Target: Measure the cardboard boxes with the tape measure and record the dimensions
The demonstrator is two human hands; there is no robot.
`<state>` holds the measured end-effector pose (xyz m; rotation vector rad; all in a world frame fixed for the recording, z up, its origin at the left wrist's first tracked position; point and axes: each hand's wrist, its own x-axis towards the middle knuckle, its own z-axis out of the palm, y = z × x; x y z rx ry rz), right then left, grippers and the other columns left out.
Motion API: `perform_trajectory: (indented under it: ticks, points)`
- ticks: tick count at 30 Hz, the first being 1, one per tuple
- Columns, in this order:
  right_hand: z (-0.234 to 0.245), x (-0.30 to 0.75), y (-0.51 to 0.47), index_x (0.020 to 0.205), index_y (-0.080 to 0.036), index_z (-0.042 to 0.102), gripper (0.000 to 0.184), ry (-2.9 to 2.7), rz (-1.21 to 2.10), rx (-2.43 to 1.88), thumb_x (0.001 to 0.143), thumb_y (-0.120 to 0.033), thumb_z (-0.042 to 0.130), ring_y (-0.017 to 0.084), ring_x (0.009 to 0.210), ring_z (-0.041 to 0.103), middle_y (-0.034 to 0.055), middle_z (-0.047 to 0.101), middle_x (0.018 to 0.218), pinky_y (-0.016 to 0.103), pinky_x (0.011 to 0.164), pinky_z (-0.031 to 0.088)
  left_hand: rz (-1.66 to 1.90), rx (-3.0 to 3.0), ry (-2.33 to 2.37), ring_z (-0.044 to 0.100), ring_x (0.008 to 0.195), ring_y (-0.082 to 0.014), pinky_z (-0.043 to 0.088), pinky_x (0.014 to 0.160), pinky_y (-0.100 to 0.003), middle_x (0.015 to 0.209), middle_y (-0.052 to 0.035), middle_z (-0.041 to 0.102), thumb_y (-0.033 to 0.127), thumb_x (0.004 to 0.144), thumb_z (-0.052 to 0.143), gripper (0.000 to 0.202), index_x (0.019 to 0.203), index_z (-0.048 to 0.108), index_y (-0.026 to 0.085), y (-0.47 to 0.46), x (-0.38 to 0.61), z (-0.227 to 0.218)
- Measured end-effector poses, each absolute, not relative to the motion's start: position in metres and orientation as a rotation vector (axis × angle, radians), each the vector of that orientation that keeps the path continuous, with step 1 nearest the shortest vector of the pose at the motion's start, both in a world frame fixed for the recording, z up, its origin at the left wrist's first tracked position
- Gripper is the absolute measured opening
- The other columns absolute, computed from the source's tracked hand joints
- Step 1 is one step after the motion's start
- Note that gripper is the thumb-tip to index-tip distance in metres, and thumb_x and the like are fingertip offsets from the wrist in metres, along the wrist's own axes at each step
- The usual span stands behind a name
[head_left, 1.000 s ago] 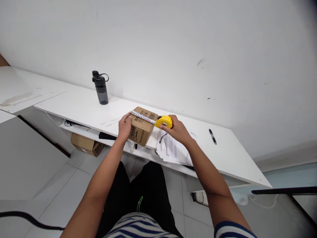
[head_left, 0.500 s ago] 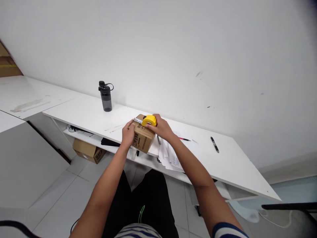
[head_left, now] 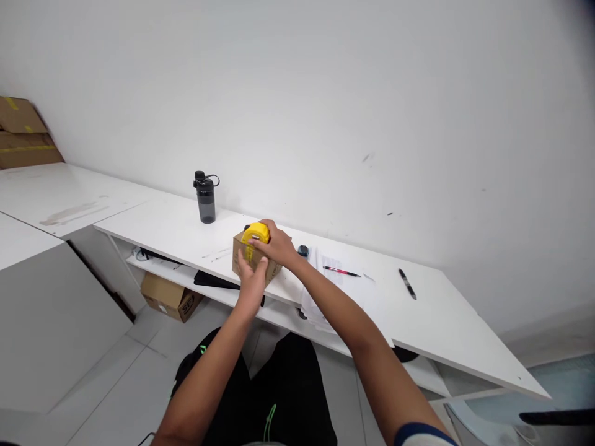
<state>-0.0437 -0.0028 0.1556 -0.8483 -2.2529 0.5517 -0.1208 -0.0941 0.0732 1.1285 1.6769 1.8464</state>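
Observation:
My right hand [head_left: 279, 245] is closed around a yellow tape measure [head_left: 256, 233] at the top edge of a small brown cardboard box [head_left: 274, 272]. A short length of yellow blade runs from the case down the box's near face. In front of that face is my left hand [head_left: 251, 277], its thumb and fingers apart on either side of the blade. Whether its fingertips press on the box is hard to tell. The box rests near the front edge of the white desk [head_left: 176, 226], partly covered by both hands.
A dark water bottle [head_left: 206, 201] stands at the back of the desk. Papers [head_left: 318, 306], a red-and-black pen [head_left: 341, 271] and a black pen [head_left: 408, 284] lie to the right. Another cardboard box [head_left: 170, 296] sits below the desk; stacked cartons [head_left: 28, 145] are far left.
The box has been turned and lowered onto the desk. My right hand has moved the tape measure left to its near edge. My left hand has let go of the box's side and spread its fingers.

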Motion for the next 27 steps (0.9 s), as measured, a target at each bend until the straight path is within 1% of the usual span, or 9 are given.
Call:
perform_trajectory:
  ticks: [4, 6, 7, 10, 13, 16, 21, 24, 27]
  points:
    - [0.153, -0.049, 0.016, 0.132, -0.027, 0.048, 0.063, -1.997, 0.635, -1.045, 0.081, -0.064, 0.055, 0.024, 0.084, 0.065, 0.0038, 0.069, 0.093, 0.038, 0.078, 0.05, 1.963, 0.916, 1.877, 0.027, 0.145, -0.0276, 0.025, 0.119, -0.044, 0.15, -0.0109, 0.042, 0.044, 0.089, 0.054, 0.059, 0.143, 0.038, 0.025, -0.075, -0.154, 0.092]
    - [0.151, -0.054, 0.026, 0.133, -0.027, 0.048, 0.061, -1.944, 0.659, -1.067, 0.083, -0.062, 0.053, 0.025, 0.09, 0.065, 0.0058, 0.069, 0.1, 0.039, 0.082, 0.05, 1.955, 0.945, 1.87, 0.032, 0.142, -0.0287, 0.027, 0.118, -0.045, 0.142, -0.0123, 0.05, 0.043, 0.086, 0.059, 0.053, 0.134, 0.047, 0.022, -0.061, -0.17, 0.095]
    - [0.15, -0.057, 0.03, 0.135, -0.027, 0.047, 0.063, -1.947, 0.664, -1.07, 0.084, -0.062, 0.053, 0.026, 0.093, 0.064, 0.0069, 0.069, 0.104, 0.04, 0.084, 0.05, 1.948, 0.941, 1.821, 0.038, 0.138, -0.0289, 0.032, 0.115, -0.045, 0.137, -0.0129, 0.053, 0.043, 0.084, 0.061, 0.051, 0.129, 0.049, 0.021, -0.054, -0.177, 0.094]
    - [0.147, -0.066, 0.037, 0.14, -0.027, 0.043, 0.065, -2.031, 0.658, -1.018, 0.085, -0.06, 0.053, 0.028, 0.098, 0.064, 0.0084, 0.068, 0.11, 0.044, 0.087, 0.049, 1.951, 0.871, 1.592, 0.06, 0.11, -0.0244, 0.049, 0.097, -0.041, 0.116, -0.0104, 0.062, 0.043, 0.083, 0.062, 0.041, 0.114, 0.05, 0.02, -0.04, -0.186, 0.083]
    - [0.145, -0.072, 0.04, 0.14, -0.027, 0.044, 0.058, -2.148, 0.6, -0.845, 0.088, -0.053, 0.053, 0.027, 0.105, 0.062, 0.0082, 0.066, 0.12, 0.044, 0.093, 0.047, 1.962, 0.872, 1.515, 0.064, 0.094, -0.0196, 0.052, 0.086, -0.035, 0.105, -0.0064, 0.063, 0.041, 0.083, 0.061, 0.034, 0.107, 0.049, 0.02, -0.039, -0.187, 0.075]
    - [0.145, -0.073, 0.042, 0.14, -0.026, 0.045, 0.055, -2.242, 0.556, -0.723, 0.09, -0.048, 0.053, 0.026, 0.111, 0.059, 0.0091, 0.061, 0.128, 0.042, 0.097, 0.045, 1.945, 0.944, 1.551, 0.063, 0.093, -0.0186, 0.052, 0.085, -0.033, 0.106, -0.0061, 0.062, 0.037, 0.084, 0.062, 0.041, 0.119, 0.047, 0.021, -0.042, -0.187, 0.075]
    - [0.147, -0.074, 0.043, 0.142, -0.025, 0.043, 0.053, -2.358, 0.49, -0.679, 0.094, -0.048, 0.048, 0.024, 0.107, 0.059, 0.01, 0.06, 0.125, 0.039, 0.095, 0.045, 1.939, 1.0, 1.489, 0.064, 0.094, -0.0187, 0.052, 0.086, -0.034, 0.11, -0.0078, 0.062, 0.035, 0.085, 0.06, 0.059, 0.138, 0.036, 0.023, -0.042, -0.19, 0.077]
    - [0.147, -0.073, 0.041, 0.142, -0.027, 0.043, 0.052, -2.392, 0.427, -0.691, 0.095, -0.049, 0.046, 0.024, 0.102, 0.06, 0.0092, 0.061, 0.119, 0.038, 0.091, 0.046, 1.923, 1.045, 1.483, 0.064, 0.096, -0.0194, 0.052, 0.086, -0.035, 0.113, -0.0082, 0.062, 0.035, 0.085, 0.06, 0.055, 0.136, 0.042, 0.023, -0.039, -0.192, 0.074]
    - [0.147, -0.071, 0.037, 0.142, -0.027, 0.043, 0.051, -2.399, 0.402, -0.709, 0.095, -0.047, 0.047, 0.025, 0.099, 0.061, 0.009, 0.062, 0.116, 0.038, 0.089, 0.047, 1.957, 1.107, 1.549, 0.062, 0.102, -0.0205, 0.05, 0.091, -0.035, 0.114, -0.0076, 0.062, 0.037, 0.084, 0.06, 0.041, 0.122, 0.054, 0.022, -0.038, -0.195, 0.071]
